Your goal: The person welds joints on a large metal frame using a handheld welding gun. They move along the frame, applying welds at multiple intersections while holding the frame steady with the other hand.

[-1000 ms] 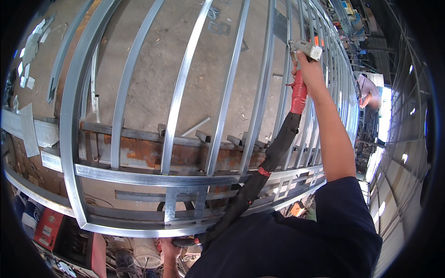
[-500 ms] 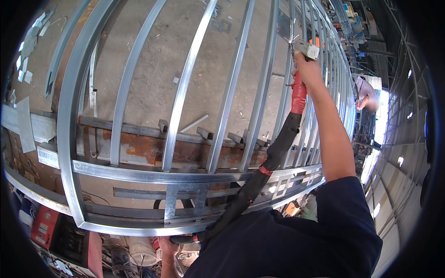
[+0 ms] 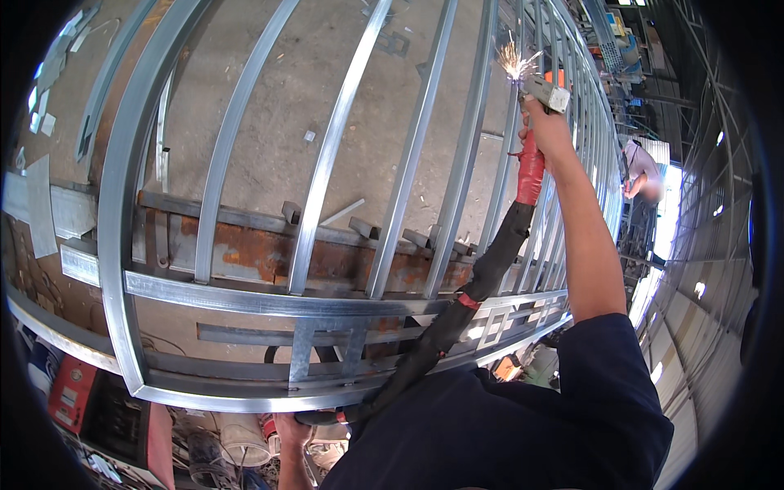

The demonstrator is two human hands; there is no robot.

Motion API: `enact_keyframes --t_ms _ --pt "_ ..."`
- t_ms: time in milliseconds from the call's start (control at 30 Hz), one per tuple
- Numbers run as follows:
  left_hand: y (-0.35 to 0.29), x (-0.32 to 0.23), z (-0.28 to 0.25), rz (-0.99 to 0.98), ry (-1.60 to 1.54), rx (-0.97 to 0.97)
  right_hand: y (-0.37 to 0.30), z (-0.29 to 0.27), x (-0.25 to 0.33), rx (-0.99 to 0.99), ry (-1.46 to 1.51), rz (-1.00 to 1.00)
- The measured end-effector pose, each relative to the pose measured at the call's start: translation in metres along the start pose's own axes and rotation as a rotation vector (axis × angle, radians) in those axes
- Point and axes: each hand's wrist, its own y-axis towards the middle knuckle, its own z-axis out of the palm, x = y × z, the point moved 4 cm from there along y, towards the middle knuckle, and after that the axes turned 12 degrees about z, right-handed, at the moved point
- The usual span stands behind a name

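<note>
My right hand (image 3: 547, 126) is closed round the handle of a handheld welding torch (image 3: 545, 94), just below its pale boxy head. Bright sparks (image 3: 514, 64) spray from the tip, which is at an upright bar of a shiny metal frame (image 3: 278, 304). Below the hand, red tape (image 3: 531, 175) wraps the torch's lower end. From there a thick black-sleeved cable (image 3: 490, 265) runs down across the frame towards my body. At the bottom, my left hand (image 3: 291, 429) is against the frame's near rail, beside the cable's black end. Its fingers are mostly hidden by the rail.
A rusty beam (image 3: 245, 245) lies under the frame's bars. At lower left stands a red and black machine (image 3: 73, 396), with a whitish bucket (image 3: 243, 441) near it. Another person (image 3: 643, 167) bends over at the far right. Metal offcuts (image 3: 49, 82) lie at upper left.
Sparks now burst out at the torch tip, where only a small glint showed before. My right hand and the torch have shifted very slightly right and down in view.
</note>
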Motion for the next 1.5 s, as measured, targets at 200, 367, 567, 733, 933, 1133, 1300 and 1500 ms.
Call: enact_keyframes --t_ms 200,367,567,733,933,1133,1300,1500 --pt "0.002 -0.001 -0.001 -0.023 -0.016 0.005 -0.003 -0.001 -0.001 0.013 -0.022 0.017" --pt "0.006 0.000 -0.003 -0.031 -0.027 0.015 -0.006 -0.001 -0.003 0.008 -0.032 0.030" --pt "0.016 -0.008 -0.013 -0.019 -0.041 -0.008 -0.005 -0.004 -0.006 0.014 -0.042 0.036" --pt "0.016 -0.007 -0.015 0.020 -0.019 -0.034 -0.016 -0.012 -0.001 -0.017 0.018 -0.016" --pt "0.025 -0.022 -0.018 -0.012 -0.074 -0.035 -0.028 -0.025 0.036 -0.019 0.144 -0.074" --pt "0.034 -0.053 -0.012 0.032 -0.110 -0.057 0.028 -0.016 0.047 -0.010 0.162 -0.080" --pt "0.033 -0.085 -0.008 0.047 -0.121 -0.167 0.072 -0.006 0.059 -0.010 0.140 -0.093" --pt "0.062 -0.129 -0.022 0.020 -0.178 -0.052 0.119 -0.010 0.072 -0.032 0.078 -0.151"
